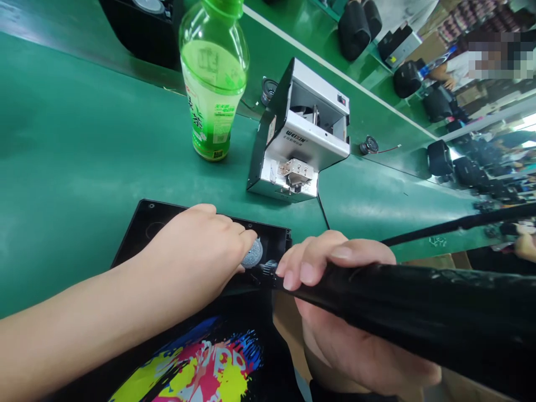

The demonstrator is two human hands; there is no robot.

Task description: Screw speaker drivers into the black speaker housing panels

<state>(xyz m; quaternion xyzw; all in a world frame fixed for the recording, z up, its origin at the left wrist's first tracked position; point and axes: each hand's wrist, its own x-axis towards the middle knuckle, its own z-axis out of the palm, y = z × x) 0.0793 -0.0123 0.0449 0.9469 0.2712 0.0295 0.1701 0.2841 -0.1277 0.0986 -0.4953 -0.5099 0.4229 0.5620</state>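
A: ok where's the black panel (133, 237)?
B: Lower middle of the frame, on the green tabletop (62, 167), grey disc (253, 254) near its right end.
A: Hands?
B: Left hand (205, 245) is over the panel, fingers curled beside the disc, can't tell if it's pinching anything. Right hand's (330, 254) wrapped around a fat black tube (439, 304) running off the right edge.
A: Behind that?
B: Green bottle (213, 84) upper left of centre, silver WEIXIN machine (299, 131) to its right.
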